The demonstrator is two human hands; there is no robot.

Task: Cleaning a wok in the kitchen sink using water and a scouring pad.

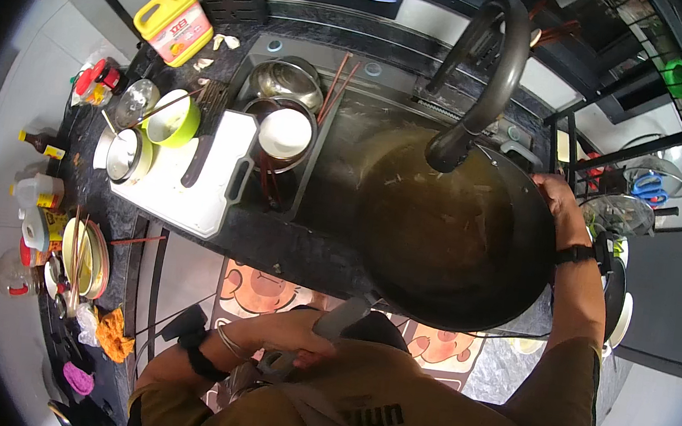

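A large black wok (pixel 527 282) is held over the right sink basin (pixel 344 182) and the counter edge. Cloudy brown liquid with pale scraps (pixel 434 216) fills much of what shows inside it; where the wok's left rim ends is hard to make out. My left hand (pixel 294 336) grips the wok's grey handle (pixel 343 318) close to my body. On the far right, my right hand (pixel 552 194) holds the rim, its fingertips partly hidden. The dark faucet (pixel 498 86) arches above, its spout head over the liquid.
Stacked metal bowls and a white bowl (pixel 285 132) with chopsticks occupy the left basin. A white cutting board (pixel 210 180) bears a knife (pixel 197 160) and bowls (pixel 173 117). A yellow detergent jug (pixel 173 27) stands behind. Rack shelves (pixel 622 149) and lids crowd the right.
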